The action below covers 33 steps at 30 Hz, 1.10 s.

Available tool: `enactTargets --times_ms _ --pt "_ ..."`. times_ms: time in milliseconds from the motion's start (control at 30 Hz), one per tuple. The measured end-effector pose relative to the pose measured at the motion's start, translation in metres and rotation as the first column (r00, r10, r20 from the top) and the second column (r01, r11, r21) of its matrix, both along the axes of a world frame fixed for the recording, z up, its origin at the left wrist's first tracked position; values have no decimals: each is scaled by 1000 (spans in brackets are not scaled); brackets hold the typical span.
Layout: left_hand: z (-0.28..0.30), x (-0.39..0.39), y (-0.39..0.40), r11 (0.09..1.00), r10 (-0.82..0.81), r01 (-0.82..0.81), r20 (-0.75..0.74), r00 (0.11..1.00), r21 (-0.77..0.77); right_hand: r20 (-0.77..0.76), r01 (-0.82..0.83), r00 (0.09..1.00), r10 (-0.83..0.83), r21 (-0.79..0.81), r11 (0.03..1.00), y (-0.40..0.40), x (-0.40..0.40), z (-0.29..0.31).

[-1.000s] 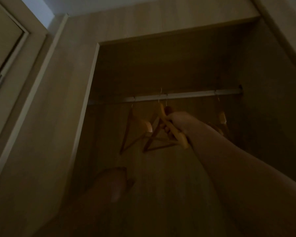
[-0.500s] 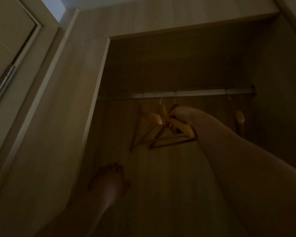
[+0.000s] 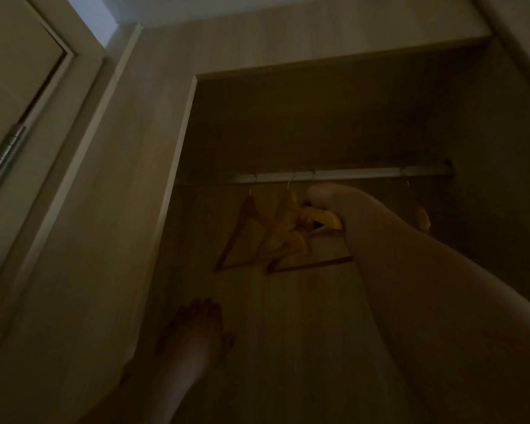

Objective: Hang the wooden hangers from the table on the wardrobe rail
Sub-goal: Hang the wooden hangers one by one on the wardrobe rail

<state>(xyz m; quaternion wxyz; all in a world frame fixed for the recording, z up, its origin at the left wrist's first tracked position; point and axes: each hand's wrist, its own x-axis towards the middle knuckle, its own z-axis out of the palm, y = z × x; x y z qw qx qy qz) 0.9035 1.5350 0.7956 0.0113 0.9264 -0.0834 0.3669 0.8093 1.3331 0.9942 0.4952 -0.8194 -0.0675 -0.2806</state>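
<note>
A metal wardrobe rail (image 3: 358,174) runs across the dim wardrobe opening. Three wooden hangers hang near its middle: the leftmost hanger (image 3: 242,231), a middle hanger (image 3: 285,228) and a right-hand hanger (image 3: 322,218) whose shoulder my right hand (image 3: 328,198) grips, just under the rail. A further hanger (image 3: 421,217) hangs alone near the rail's right end. My left hand (image 3: 196,328) is raised low in the opening, fingers together and holding nothing that I can see.
The wardrobe's left side panel (image 3: 172,185) frames the opening. A door with a metal hinge (image 3: 3,157) stands at the far left. The wardrobe back wall (image 3: 288,347) lies behind both arms. The scene is very dark.
My right hand has risen closer to the rail with the hanger, and the hangers now bunch together. My left hand has come up higher. The view has shifted left.
</note>
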Motion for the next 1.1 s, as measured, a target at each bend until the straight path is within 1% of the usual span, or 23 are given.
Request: enactTargets --times_ms 100,200,300,400,567,700,767,867,933,1033,1067,1100 --pt "0 -2 2 1000 -8 8 -19 1000 -8 -8 -12 1000 12 11 1000 2 2 -5" --pt "-1 0 5 1000 -10 10 -34 999 -8 5 -13 1000 13 -39 999 0 5 -6" --pt "-1 2 4 1000 -12 12 -14 1000 6 18 34 999 -32 -126 991 -1 4 -9" --pt "0 1 2 1000 -11 12 -10 1000 15 -2 22 1000 -23 -144 989 -6 4 -15" --pt "-1 1 1 999 -31 31 57 998 -12 -24 6 1000 -10 -146 989 -17 0 -30" --pt "2 0 -4 1000 -23 23 41 999 0 17 105 994 -104 -250 962 -19 -8 -36" --pt "4 -1 -6 999 -32 32 37 999 -9 62 186 983 -175 -340 922 -18 -22 -42" --pt "4 -4 -7 999 -47 47 65 997 -5 164 284 959 -233 -512 811 -16 -38 -50" --pt "6 -8 -8 998 -62 64 91 994 -10 254 382 924 -287 -555 739 -19 -40 -51" --pt "10 -13 -9 995 -95 99 132 987 -30 354 548 835 -422 -605 578 -25 -40 -53" --pt "12 -16 -9 995 -96 101 145 985 -26 381 582 811 -445 -601 547 -28 -40 -56" --pt "13 -18 -9 994 -98 102 155 983 -22 396 602 796 -457 -588 540 -30 -41 -59"
